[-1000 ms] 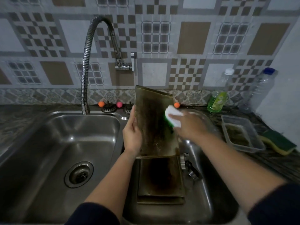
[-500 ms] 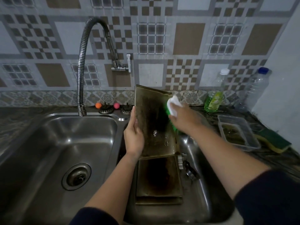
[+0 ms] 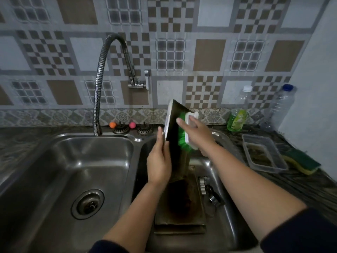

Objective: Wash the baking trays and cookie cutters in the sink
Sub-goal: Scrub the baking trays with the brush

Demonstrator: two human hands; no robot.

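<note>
Here the left hand [image 3: 159,161] holds a baking tray [image 3: 174,141] upright; right hand [image 3: 197,133] presses a brush [image 3: 184,136] against it.

Cookie cutters [image 3: 209,190] partly hidden behind right forearm, blurry.

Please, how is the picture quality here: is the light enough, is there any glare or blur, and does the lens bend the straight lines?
Head view: the light is dim and bluish, so the held baking tray looks almost black; soft glare shows on the left sink basin and the faucet; the wide lens bows the wall tiles and counter edge towards the corners; the cookie cutters stay murky; both hands look fairly sharp.
</note>
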